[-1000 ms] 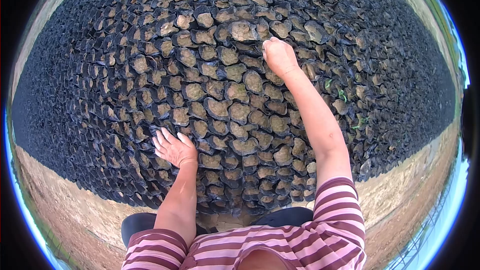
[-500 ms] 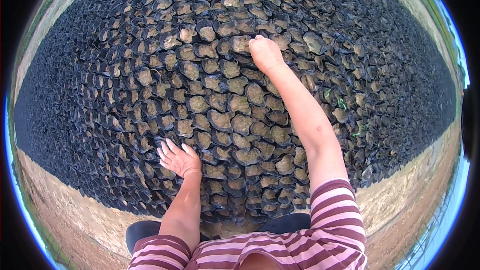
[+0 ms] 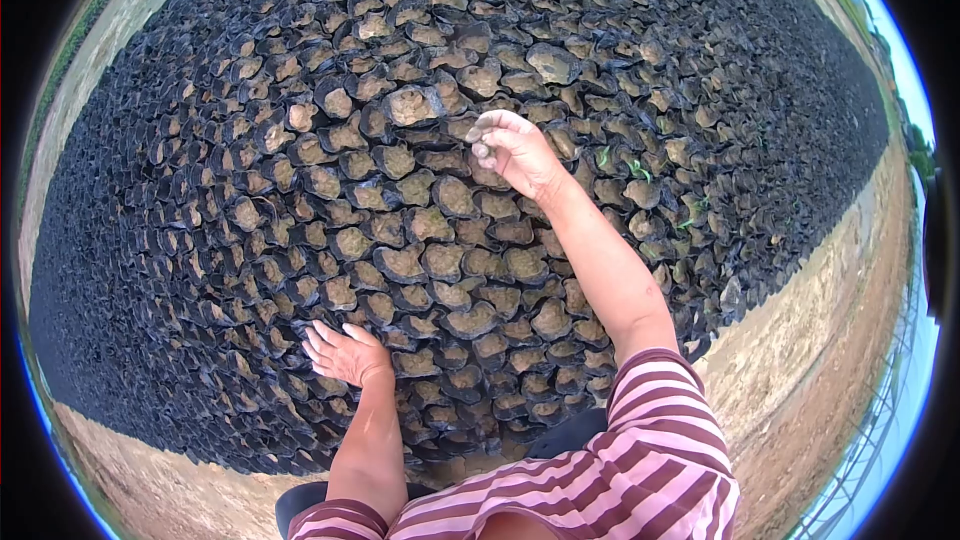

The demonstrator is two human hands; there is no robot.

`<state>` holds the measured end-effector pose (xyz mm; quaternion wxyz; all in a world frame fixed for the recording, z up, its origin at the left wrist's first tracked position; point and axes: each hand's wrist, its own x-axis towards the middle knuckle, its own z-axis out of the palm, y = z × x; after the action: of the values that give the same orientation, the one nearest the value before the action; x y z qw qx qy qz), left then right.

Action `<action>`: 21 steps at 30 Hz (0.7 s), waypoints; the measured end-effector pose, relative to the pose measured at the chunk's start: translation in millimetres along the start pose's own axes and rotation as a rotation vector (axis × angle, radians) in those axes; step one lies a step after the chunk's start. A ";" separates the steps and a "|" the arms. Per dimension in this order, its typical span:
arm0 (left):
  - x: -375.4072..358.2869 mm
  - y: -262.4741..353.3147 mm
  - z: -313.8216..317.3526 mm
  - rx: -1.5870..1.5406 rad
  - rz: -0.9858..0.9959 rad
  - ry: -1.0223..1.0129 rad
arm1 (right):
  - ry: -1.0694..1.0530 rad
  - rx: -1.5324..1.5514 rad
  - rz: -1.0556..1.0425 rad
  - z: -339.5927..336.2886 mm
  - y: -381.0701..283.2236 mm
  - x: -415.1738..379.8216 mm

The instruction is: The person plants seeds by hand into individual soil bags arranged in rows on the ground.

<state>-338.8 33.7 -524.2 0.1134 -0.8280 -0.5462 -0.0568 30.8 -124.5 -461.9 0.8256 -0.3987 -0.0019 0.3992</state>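
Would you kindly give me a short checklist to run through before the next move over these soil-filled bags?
1. Right hand lifted over the bags, fingers curled: ok.
2. Something pinched in its fingertips: cannot tell, too small.
3. Left hand flat on the near bags, bracing: ok.
4. Bags under the right hand filled with soil: ok.
5. Green sprouts to the right, apart from both hands: ok.

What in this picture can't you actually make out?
Head view only:
- What, if anything, the right hand pinches: too small, curled fingers cover it.
- Bags under the left hand: palm hides them.
- Soil-filled bags toward the rim: lens warp shrinks them.
- Green sprouts: too small to identify.
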 end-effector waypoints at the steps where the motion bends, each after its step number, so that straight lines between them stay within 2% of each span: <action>1: -0.9 -0.8 -0.9 0.007 -0.003 -0.003 | 0.043 -0.015 -0.057 -12.7 -12.9 -1.9; 3: -1.6 -3.1 0.8 -0.001 0.004 -0.004 | 0.277 -0.305 -0.288 -48.6 -51.0 11.2; 5: -1.1 -1.6 0.5 -0.030 0.000 -0.003 | 0.497 -0.833 -0.349 -71.3 -91.0 23.6; 7: -1.1 -2.1 1.3 -0.027 0.007 0.003 | 0.585 -1.448 -0.376 -84.4 -115.7 36.1; 11: -1.9 -3.9 3.3 -0.030 0.009 0.000 | 0.358 -2.148 -0.309 -92.9 -126.6 53.3; 15: -2.1 -2.9 2.8 -0.025 0.011 0.000 | 0.365 -2.375 -0.255 -98.6 -116.2 69.2; 18: -1.3 -2.1 1.6 -0.025 0.013 0.000 | 0.414 -2.266 -0.273 -89.5 -114.3 64.5; 21: -1.8 -1.8 1.9 -0.023 0.016 0.010 | 0.405 -2.034 -0.425 -81.1 -114.0 65.3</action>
<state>-341.2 33.2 -526.2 0.1071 -0.8334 -0.5382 -0.0662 176.3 -176.0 -462.6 0.1409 -0.9531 -0.2674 -0.0170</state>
